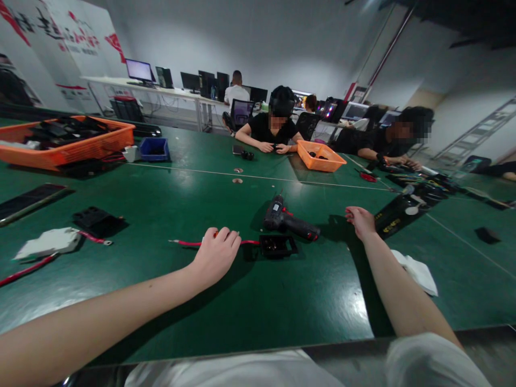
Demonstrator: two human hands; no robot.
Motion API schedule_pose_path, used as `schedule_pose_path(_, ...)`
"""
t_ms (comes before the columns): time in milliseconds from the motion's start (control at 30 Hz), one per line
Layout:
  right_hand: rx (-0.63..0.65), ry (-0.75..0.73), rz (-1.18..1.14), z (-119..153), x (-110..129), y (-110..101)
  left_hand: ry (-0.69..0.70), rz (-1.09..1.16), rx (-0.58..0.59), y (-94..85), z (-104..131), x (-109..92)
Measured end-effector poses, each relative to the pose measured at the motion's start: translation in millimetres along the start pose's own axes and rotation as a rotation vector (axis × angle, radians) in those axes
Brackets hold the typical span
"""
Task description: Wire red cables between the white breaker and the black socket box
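Observation:
My left hand (pixel 217 253) is closed over a red cable (pixel 250 242), whose bare end (pixel 174 241) sticks out to the left. A small orange spot shows at its fingertips. The cable's right end runs into a small open black housing (pixel 278 246) with metal parts inside. Just behind the housing, a black cordless screwdriver (pixel 288 219) lies on its side, bit pointing away. To the right, my right hand (pixel 360 221) is raised with its fingers pinched together; what they hold, if anything, is too small to make out. A black bottle-like cylinder (pixel 407 210) lies tilted close beside it.
At left are an orange basket (pixel 116 141) of black parts, a blue bin (pixel 154 149), a phone (pixel 30 201), a black housing (pixel 97 219) and a white part (pixel 50 243). White tissue (pixel 419 274) lies right. Two people work across the green table (pixel 258 317) near another orange basket (pixel 326 164).

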State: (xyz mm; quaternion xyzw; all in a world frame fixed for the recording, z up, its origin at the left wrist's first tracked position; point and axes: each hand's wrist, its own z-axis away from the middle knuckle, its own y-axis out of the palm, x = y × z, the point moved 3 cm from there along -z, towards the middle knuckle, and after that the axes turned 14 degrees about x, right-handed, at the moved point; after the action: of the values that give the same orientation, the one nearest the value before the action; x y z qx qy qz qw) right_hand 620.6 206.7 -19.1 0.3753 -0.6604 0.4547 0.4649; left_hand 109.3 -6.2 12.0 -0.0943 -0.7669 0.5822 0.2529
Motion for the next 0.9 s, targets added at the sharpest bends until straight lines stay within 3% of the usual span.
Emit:
schedule_pose_path(367,0.055,-0.113,0.276,14.8,19.0,10.8,-0.005,-0.012,0.017,-0.5,-0.1,0.1)
schedule_pose_path(533,0.288,-0.307,0.451,54.4,52.7,51.9,-0.007,-0.025,0.013,-1.0,0.0,-0.1)
schedule_pose_path(633,0.639,-0.562,0.628,95.7,79.5,89.1,-0.009,-0.03,0.011,-1.2,0.0,-0.4)
schedule_pose_path(700,0.802,-0.679,0.706,120.4,92.2,108.8,-0.01,-0.03,0.012,-1.1,0.0,-0.3)
schedule_pose_path(767,0.848,-0.695,0.762,134.6,98.2,121.6,-0.011,-0.029,0.013,-0.9,-0.1,-0.2)
schedule_pose_path(900,0.795,-0.652,0.826,137.6,95.9,130.3,-0.016,-0.031,0.011,-1.0,-0.7,-0.1)
